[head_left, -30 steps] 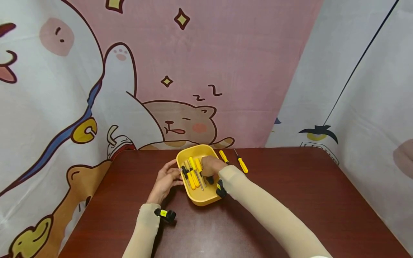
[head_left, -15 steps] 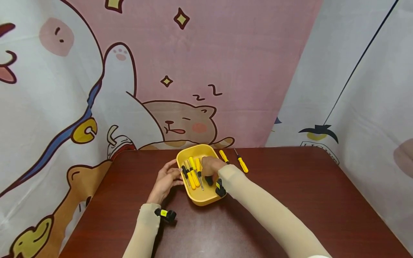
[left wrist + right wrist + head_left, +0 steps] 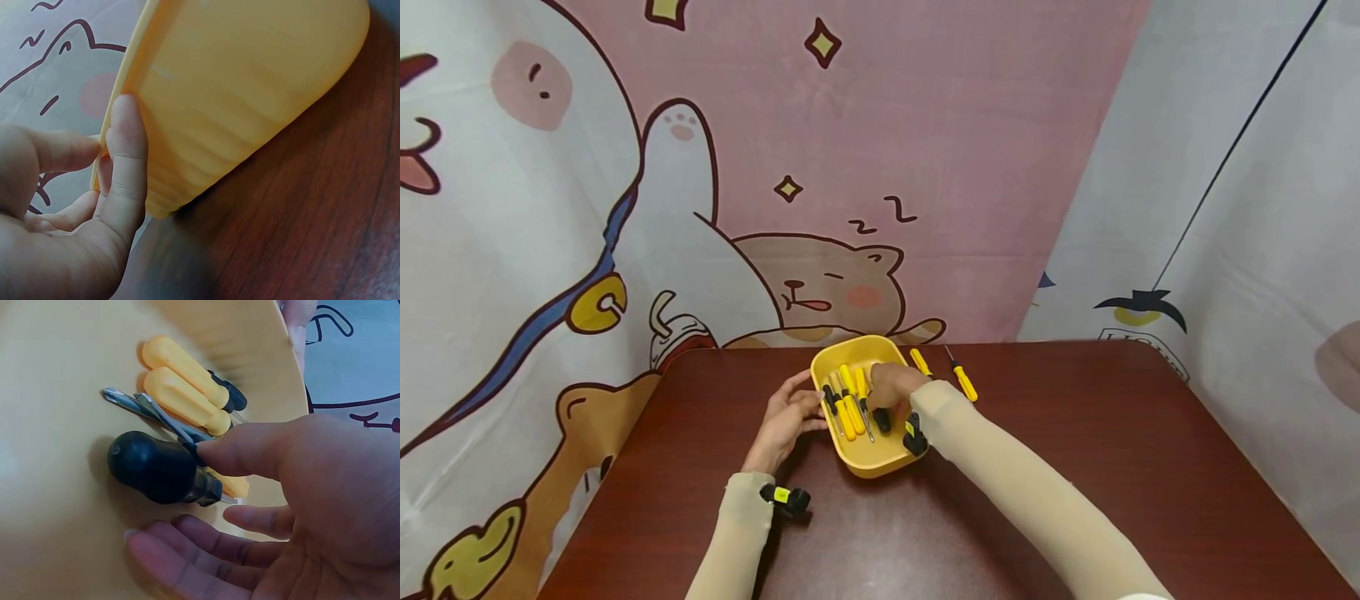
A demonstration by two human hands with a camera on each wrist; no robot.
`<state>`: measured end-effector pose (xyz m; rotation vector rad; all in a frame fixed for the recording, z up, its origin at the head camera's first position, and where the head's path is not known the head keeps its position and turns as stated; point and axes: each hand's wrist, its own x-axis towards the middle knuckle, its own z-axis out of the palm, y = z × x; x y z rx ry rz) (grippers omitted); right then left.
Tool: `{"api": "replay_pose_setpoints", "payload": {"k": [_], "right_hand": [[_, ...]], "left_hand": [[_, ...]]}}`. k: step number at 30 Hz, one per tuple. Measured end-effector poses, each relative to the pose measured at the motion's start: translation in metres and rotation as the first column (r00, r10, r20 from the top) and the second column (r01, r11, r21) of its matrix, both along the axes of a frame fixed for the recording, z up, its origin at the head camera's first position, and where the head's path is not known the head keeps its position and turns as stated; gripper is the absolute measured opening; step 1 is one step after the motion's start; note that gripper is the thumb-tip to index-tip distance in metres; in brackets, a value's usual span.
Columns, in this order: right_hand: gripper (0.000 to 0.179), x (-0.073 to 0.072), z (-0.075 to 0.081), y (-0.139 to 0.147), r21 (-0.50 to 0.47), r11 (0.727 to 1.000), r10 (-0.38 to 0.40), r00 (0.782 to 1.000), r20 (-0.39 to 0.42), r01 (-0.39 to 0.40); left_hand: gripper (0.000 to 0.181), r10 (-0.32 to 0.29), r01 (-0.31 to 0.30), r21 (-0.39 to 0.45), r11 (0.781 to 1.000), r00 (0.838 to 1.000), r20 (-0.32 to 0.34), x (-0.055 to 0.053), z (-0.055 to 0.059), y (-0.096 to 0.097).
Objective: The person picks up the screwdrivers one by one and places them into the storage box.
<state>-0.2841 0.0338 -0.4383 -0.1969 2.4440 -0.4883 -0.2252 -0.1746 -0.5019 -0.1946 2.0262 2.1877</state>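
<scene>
In the head view a yellow plastic bin [image 3: 868, 468] stands tilted toward the left side of the table, with several screwdrivers inside. My left hand [image 3: 784, 423] pinches its left rim between thumb [image 3: 128, 144] and fingers. Inside the bin, my right hand [image 3: 893, 387] lies among the tools. In the right wrist view its thumb [image 3: 250, 450] touches the dark collar of a screwdriver, beside a stubby black-handled screwdriver [image 3: 156, 467]. The other fingers extend loosely below that black handle. Two yellow-handled screwdrivers [image 3: 184, 397] lie side by side beyond the thumb.
Behind the right wrist, two more yellow screwdrivers lie on the dark wooden table [image 3: 1075, 433]; one is the screwdriver with its shaft showing [image 3: 964, 383], the other the partly covered screwdriver [image 3: 919, 362]. A cartoon-printed cloth [image 3: 970, 167] hangs behind the table's far edge.
A yellow-handled screwdriver beside the right hand has shifted slightly left toward the others. The black handle under that hand has also moved a little left. The left hand stays at the rim.
</scene>
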Motion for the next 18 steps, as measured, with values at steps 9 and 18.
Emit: {"api": "replay_pose_setpoints", "payload": {"k": [9, 18], "right_hand": [[0.054, 0.0008, 0.004, 0.001, 0.036, 0.999, 0.028, 0.997, -0.074, -0.025], [0.075, 0.0057, 0.0079, 0.002, 0.032, 0.997, 0.077, 0.978, -0.193, -0.072]], "left_hand": [[0.058, 0.0, 0.0, -0.011, 1.0, 1.0, -0.005, 0.0004, -0.0004, -0.0004], [0.058, -0.006, 0.006, -0.006, 1.0, 1.0, -0.012, -0.0003, -0.001, -0.0002]]}}
